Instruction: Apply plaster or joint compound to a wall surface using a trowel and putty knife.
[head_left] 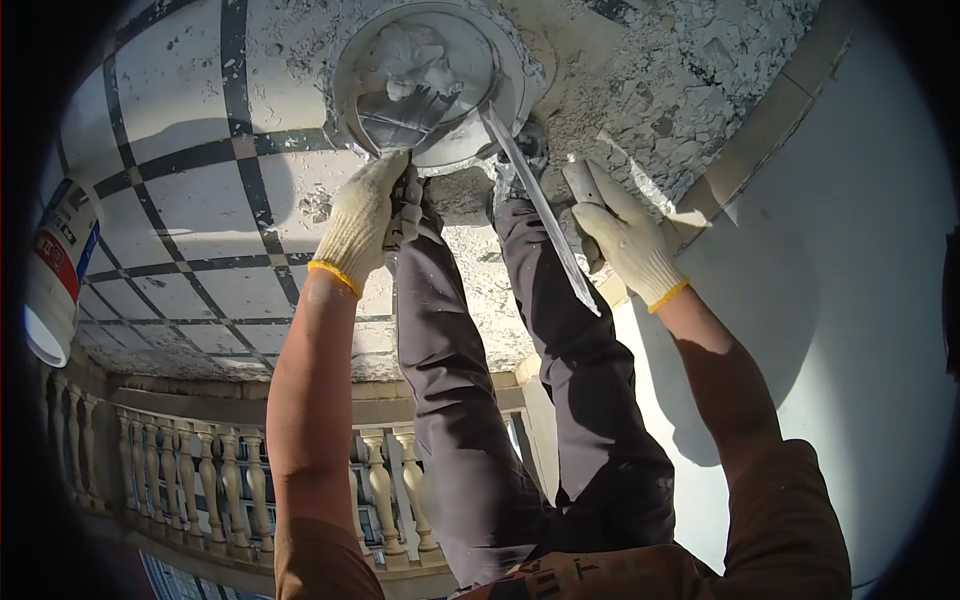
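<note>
Both my hands wear white knitted gloves. My left hand [355,220] is closed on something grey and putty-smeared beside the bucket's lower-left rim; its full shape is hidden. My right hand [625,235] is closed round the putty-smeared handle of a wide scraper [545,210], whose long, thin metal edge slants from over the bucket's right rim down across my right leg. The round, white-smeared bucket [510,65] stands at my feet, holding a lump of white putty [420,65] and dark grey metal or shadow beneath it that I cannot make out.
A tiled floor [190,220] with dark grout bands lies left, with a white plastic container [55,300] at the far left. Flaking white debris [670,90] covers the floor beyond the bucket. A plain wall [850,300] rises at right; a balustrade [210,480] runs along the lower left.
</note>
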